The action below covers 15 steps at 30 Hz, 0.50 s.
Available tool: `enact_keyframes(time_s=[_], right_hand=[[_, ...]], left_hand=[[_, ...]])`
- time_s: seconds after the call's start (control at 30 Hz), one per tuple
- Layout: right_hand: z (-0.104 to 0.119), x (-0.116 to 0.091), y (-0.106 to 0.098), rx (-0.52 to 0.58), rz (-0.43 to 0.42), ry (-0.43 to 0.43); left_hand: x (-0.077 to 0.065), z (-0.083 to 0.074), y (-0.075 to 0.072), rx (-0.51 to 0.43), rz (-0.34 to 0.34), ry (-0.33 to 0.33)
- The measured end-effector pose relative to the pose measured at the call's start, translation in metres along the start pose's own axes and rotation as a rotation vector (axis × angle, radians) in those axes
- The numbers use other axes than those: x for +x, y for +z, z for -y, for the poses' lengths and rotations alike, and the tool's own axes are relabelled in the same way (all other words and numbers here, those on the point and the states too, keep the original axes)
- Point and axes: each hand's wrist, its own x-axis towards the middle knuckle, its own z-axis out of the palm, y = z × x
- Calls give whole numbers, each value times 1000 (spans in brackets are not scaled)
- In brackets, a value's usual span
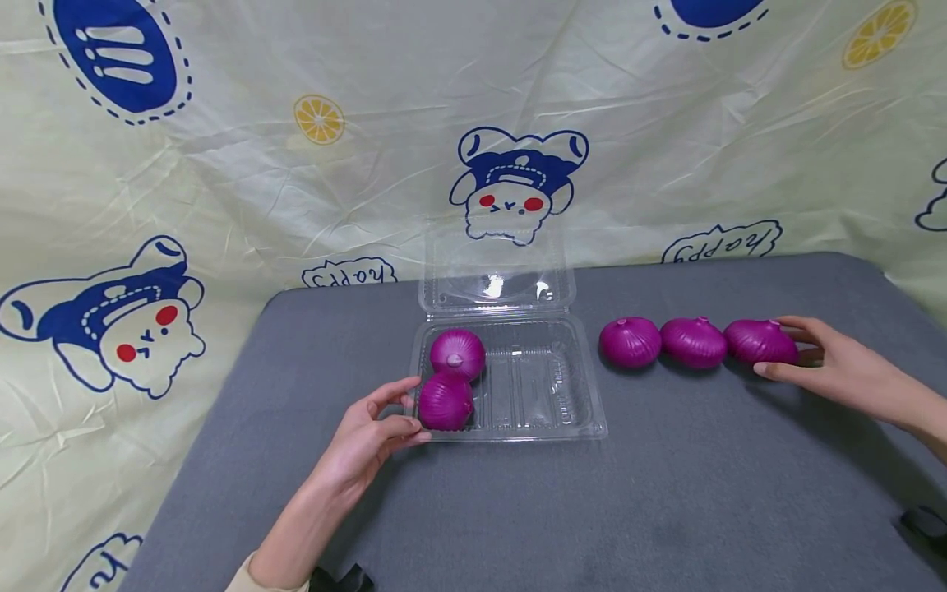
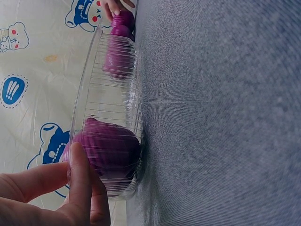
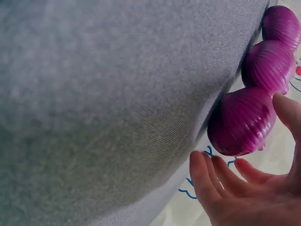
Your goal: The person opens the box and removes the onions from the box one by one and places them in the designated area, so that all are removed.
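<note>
left hand: pinching clear plastic hinged box, left rim | right hand: fingers apart around glossy purple round onion, contact unclear | onion: right end of three-onion row, grey tabletop | two matching onions: inside box, left

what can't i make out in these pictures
Head view: edge parts of the rightmost onion, behind the right hand.
Head view: top edge of the clear lid, faint against the patterned sheet.
Head view: what the lower-right dark object is, cut off by the frame edge.
Left wrist view: most of the rear onion in the container, behind the front onion.
</note>
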Motion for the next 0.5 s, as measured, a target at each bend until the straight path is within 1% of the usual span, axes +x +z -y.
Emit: enact_keyframes(time_s=[0.1,0.2,0.33,0.4,0.5], right_hand=[[1,-5,-1,-10,-52,-1],[4,-12,0,-21,-122,-10],[13,-23,4,-41,-225,-35],[21,-28,5,-72,-282,-75],[35,-34,7,-110,-353,-167]], left_hand=[[0,0,1,2,-1,2],[0,0,1,-2,-7,-2],[0,0,1,3,-6,0],[0,0,0,8,-4,0],[-1,0,0,14,-4,-2]])
